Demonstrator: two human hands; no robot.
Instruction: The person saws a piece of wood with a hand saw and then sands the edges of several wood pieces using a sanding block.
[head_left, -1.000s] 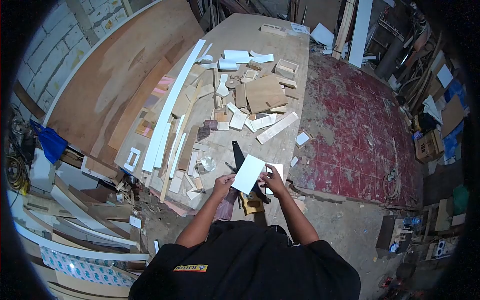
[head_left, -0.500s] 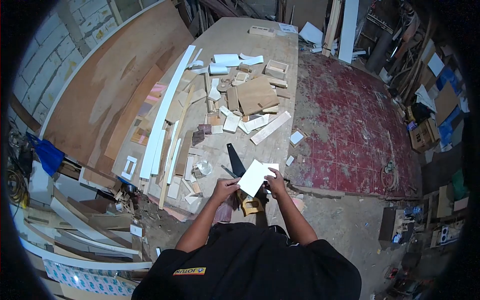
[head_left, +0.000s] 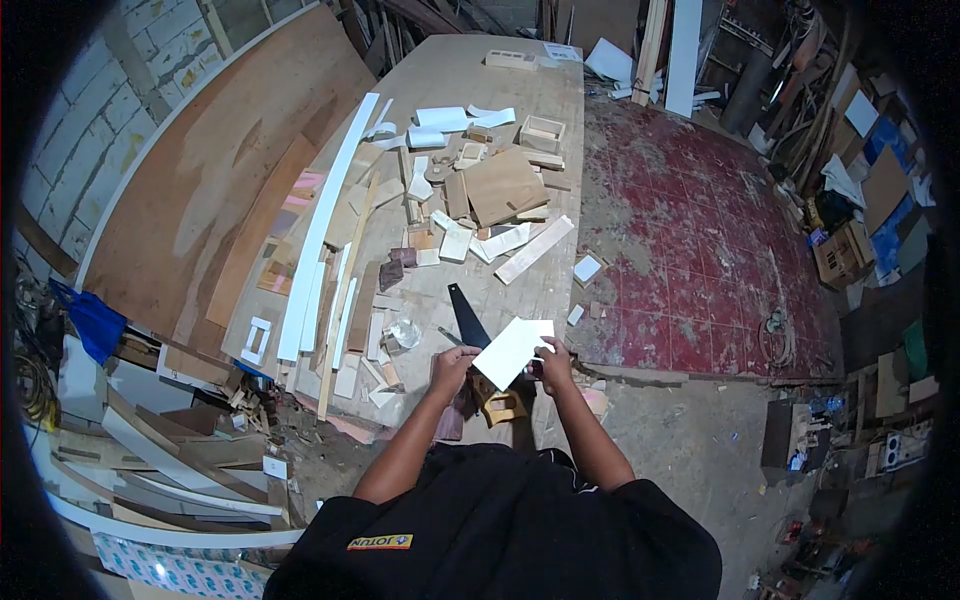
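A white rectangular panel is held up in front of me, tilted, with one corner pointing down. My left hand pinches its left corner. My right hand grips its right edge, where a second white piece shows behind the panel. Under these pieces a handsaw lies on the table; its yellow handle faces me and its dark blade points away. A clear round container stands left of the saw, among small wood offcuts.
The long plywood table carries a pile of wood pieces, a square brown board, a small open wooden box and curled white strips. Long white strips lie along its left side. Red tiled floor is at the right.
The white panel has turned slightly, its lower corner shifting a little left and its face flatter toward me. Both hands keep their hold; the whole view has shifted slightly.
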